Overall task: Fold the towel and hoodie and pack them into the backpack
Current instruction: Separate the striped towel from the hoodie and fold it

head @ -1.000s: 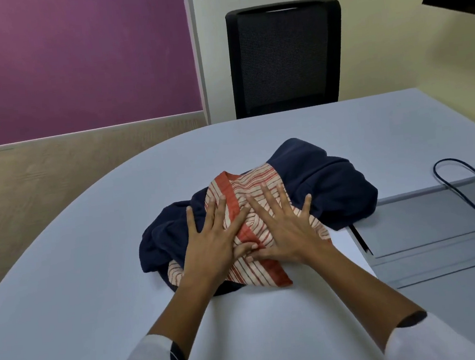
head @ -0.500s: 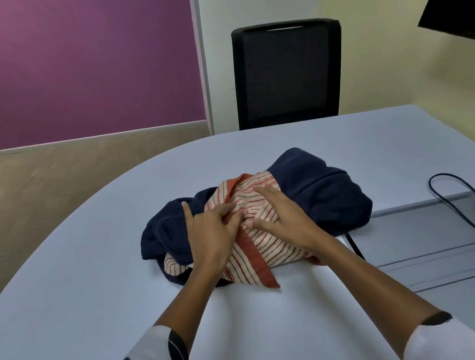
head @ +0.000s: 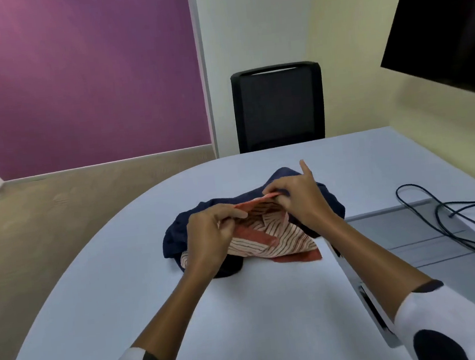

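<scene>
Both palms have left the pile; left hand [head: 210, 235] and right hand [head: 297, 200] now pinch the striped towel [head: 268, 238] edge, lifting it off the navy hoodie [head: 177, 233] to fold separately.

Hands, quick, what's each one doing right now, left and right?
Left hand: fingers pinch the upper edge of the striped towel.
Right hand: pinches the same towel edge further along, index finger sticking up.

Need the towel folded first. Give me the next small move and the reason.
Probably lift the striped towel clear of the navy hoodie: left hand and right hand each pinch its upper edge, and it lies bunched on the hoodie.
</scene>
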Action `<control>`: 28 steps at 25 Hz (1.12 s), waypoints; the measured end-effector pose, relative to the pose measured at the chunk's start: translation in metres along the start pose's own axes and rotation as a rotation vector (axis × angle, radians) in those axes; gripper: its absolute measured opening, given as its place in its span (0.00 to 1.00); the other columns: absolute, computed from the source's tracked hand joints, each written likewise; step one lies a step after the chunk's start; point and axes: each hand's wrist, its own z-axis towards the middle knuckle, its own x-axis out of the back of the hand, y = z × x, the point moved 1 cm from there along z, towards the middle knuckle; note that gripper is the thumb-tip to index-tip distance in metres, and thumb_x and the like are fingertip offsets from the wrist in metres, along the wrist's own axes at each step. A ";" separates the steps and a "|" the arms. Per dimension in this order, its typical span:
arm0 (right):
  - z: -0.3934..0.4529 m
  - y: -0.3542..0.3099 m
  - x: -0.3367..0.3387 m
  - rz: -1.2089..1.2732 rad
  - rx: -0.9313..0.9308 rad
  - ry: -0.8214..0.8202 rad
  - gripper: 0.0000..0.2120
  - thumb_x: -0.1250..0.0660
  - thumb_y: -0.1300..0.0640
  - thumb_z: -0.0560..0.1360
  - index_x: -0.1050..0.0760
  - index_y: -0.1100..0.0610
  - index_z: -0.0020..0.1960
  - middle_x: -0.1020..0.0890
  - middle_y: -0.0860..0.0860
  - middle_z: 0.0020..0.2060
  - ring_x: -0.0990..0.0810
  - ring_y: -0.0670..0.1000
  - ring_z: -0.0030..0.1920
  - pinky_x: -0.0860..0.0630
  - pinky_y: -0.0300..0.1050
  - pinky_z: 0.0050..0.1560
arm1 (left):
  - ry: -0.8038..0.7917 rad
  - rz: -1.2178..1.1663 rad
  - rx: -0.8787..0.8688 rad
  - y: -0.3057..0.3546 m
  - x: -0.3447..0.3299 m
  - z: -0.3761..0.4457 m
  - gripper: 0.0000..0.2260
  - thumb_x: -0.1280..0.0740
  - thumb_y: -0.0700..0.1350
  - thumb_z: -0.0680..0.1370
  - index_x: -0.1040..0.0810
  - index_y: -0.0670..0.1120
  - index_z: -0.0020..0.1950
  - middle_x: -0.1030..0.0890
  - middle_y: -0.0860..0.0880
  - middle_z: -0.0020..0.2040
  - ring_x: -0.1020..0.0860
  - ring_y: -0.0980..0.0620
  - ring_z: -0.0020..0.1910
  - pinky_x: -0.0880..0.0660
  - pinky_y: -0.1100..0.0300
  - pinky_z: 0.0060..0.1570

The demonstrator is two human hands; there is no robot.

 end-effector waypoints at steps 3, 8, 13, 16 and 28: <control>-0.020 -0.005 0.036 0.013 -0.045 0.114 0.06 0.31 0.63 0.74 0.16 0.58 0.48 0.14 0.52 0.43 0.19 0.53 0.48 0.56 0.50 0.75 | 0.053 0.029 -0.022 0.017 0.026 -0.009 0.13 0.34 0.30 0.73 0.14 0.46 0.43 0.16 0.52 0.43 0.20 0.59 0.43 0.24 0.71 0.46; -0.037 -0.018 0.098 0.062 -0.105 0.172 0.06 0.28 0.62 0.73 0.16 0.58 0.49 0.14 0.52 0.44 0.22 0.45 0.43 0.29 0.55 0.65 | 0.108 0.065 -0.059 0.049 0.056 -0.023 0.13 0.35 0.29 0.73 0.14 0.44 0.45 0.16 0.51 0.46 0.20 0.54 0.47 0.26 0.72 0.48; -0.050 -0.051 0.157 0.262 -0.180 0.227 0.06 0.24 0.61 0.68 0.15 0.57 0.45 0.16 0.48 0.38 0.20 0.38 0.39 0.22 0.32 0.46 | 0.215 0.034 -0.092 0.079 0.081 -0.039 0.08 0.30 0.36 0.72 0.16 0.49 0.41 0.16 0.55 0.42 0.19 0.56 0.44 0.23 0.62 0.48; -0.048 -0.081 0.194 0.352 -0.084 0.273 0.07 0.23 0.62 0.67 0.16 0.55 0.44 0.16 0.47 0.37 0.19 0.39 0.39 0.23 0.31 0.45 | 0.285 0.107 -0.074 0.089 0.087 -0.051 0.08 0.28 0.37 0.71 0.25 0.47 0.40 0.21 0.56 0.38 0.21 0.54 0.41 0.24 0.57 0.43; -0.052 -0.110 0.244 0.061 0.026 0.353 0.10 0.25 0.54 0.68 0.16 0.56 0.49 0.18 0.45 0.37 0.24 0.37 0.35 0.27 0.30 0.42 | 0.318 0.529 0.246 0.038 0.121 -0.104 0.08 0.35 0.41 0.78 0.16 0.41 0.50 0.16 0.44 0.42 0.23 0.45 0.36 0.28 0.57 0.36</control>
